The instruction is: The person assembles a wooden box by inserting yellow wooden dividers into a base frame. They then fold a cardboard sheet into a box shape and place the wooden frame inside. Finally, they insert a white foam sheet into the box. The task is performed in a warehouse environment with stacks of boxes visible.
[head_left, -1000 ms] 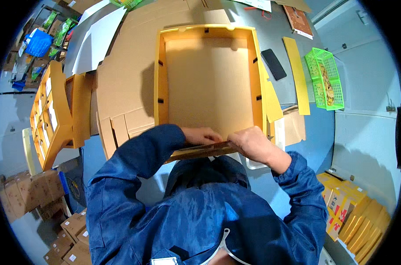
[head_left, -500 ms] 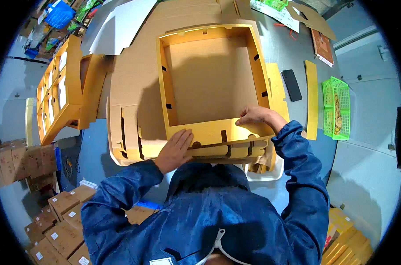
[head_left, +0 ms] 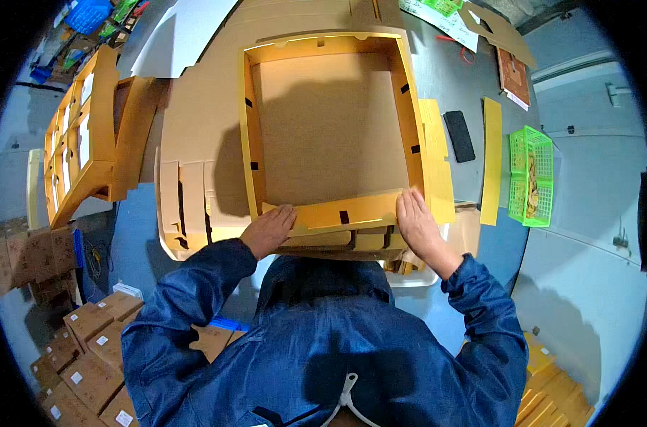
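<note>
A large yellow cardboard box frame lies in the middle, with brown cardboard showing inside its four walls. Small dark slots mark these walls. At the near left corner, my left hand is closed over the near wall, its fingers bent. My right hand grips the near right corner, fingers together on the wall and the thumb hidden. Below the frame lie flat brown cardboard sheets with cut slots along the near side. A yellow cardboard piece sticks out beside the right wall.
At left stands a yellow partitioned box with white pieces in its cells. A black phone, a yellow strip and a green basket are at right. Brown cartons are stacked at lower left, a white tray near my lap.
My right hand has moved right along the near wall to the corner, its bent fingers now straighter. My left hand has shifted onto the near left corner. The near wall stands more upright.
</note>
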A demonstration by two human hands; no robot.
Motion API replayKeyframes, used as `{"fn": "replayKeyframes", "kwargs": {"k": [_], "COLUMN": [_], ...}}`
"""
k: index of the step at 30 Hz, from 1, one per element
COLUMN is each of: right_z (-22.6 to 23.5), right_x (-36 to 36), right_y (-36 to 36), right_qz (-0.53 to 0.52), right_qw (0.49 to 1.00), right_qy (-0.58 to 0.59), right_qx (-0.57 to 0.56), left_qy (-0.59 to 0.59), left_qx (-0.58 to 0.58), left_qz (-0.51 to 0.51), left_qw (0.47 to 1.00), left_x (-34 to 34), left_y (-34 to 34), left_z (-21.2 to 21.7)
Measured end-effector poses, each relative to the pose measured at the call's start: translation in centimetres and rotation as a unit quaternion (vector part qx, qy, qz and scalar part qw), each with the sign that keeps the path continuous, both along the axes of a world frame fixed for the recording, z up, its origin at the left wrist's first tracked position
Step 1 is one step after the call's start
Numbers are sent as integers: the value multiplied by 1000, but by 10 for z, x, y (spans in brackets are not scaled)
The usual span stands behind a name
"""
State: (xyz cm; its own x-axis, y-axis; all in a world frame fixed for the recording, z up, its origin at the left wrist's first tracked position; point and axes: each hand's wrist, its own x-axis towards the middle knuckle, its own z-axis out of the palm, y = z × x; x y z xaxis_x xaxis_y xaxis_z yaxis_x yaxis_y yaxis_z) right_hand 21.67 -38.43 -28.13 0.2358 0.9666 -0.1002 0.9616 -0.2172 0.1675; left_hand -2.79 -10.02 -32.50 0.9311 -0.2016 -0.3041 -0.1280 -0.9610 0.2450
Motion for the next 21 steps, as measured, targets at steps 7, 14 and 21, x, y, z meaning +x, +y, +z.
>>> {"fn": "replayKeyframes", "kwargs": {"k": [7, 14, 21], "right_z": [0, -20, -42], "right_x": [18, 32, 46], "right_y": [9, 16, 17], "right_qz": [43, 108, 121], "right_qw": [990, 977, 967], "right_qy": [63, 54, 82], "right_qx": [-120, -173, -209], "left_qy": [80, 55, 179], "left_qx": [49, 83, -21], "left_qz": [28, -21, 20], "left_qw": [995, 995, 983], "left_x": [21, 13, 33], "left_y": [-3, 4, 9], "left_z": [41, -1, 6]}}
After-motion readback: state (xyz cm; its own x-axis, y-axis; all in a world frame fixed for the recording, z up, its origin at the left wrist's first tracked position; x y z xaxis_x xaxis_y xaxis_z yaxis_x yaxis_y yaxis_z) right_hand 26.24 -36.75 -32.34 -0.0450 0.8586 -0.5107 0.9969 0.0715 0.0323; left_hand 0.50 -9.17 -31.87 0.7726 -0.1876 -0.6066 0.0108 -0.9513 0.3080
